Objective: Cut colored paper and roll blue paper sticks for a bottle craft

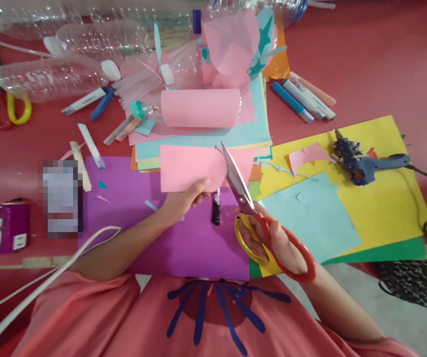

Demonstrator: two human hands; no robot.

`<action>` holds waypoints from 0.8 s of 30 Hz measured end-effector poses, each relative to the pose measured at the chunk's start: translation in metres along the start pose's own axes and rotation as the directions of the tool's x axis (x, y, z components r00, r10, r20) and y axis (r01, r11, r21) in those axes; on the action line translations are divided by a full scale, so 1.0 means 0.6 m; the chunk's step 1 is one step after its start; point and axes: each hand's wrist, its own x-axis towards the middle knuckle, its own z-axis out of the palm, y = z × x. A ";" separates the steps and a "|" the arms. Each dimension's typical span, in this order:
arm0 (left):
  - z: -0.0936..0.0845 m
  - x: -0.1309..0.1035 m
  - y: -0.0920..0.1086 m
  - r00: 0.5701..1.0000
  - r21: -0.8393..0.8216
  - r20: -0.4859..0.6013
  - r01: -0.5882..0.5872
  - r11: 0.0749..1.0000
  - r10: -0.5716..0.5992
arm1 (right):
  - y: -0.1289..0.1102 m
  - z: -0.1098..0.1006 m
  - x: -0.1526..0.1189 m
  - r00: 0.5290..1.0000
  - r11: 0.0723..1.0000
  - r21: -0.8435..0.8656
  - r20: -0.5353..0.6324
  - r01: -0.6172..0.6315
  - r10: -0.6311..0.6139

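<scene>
My left hand (194, 196) pinches the lower edge of a pink sheet of paper (186, 166), its thumb on top. A curved line or cut rounds the sheet's right end. My right hand (269, 233) is in the handles of scissors (238, 178), one handle red and one yellow. The blades meet the paper at that curved end, slightly apart at the tips. Beneath the sheet, a black-capped pen (216, 210) lies on purple paper (154, 253). Just beyond, a clear bottle wrapped in pink paper (200, 108) lies on its side, its cap green.
A glue gun (365, 161) with a cord rests on yellow paper (388, 203) at right, near a light blue sheet (313, 218). Markers (302, 99) and clear plastic bottles (50, 77) lie farther back. A phone (63, 198) and a purple power adapter (5, 228) are at left.
</scene>
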 end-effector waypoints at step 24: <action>0.002 0.008 0.001 0.991 -0.015 -0.127 -0.047 0.999 0.045 | -0.009 -0.004 -0.009 1.000 0.989 -0.150 0.022 -0.005 0.009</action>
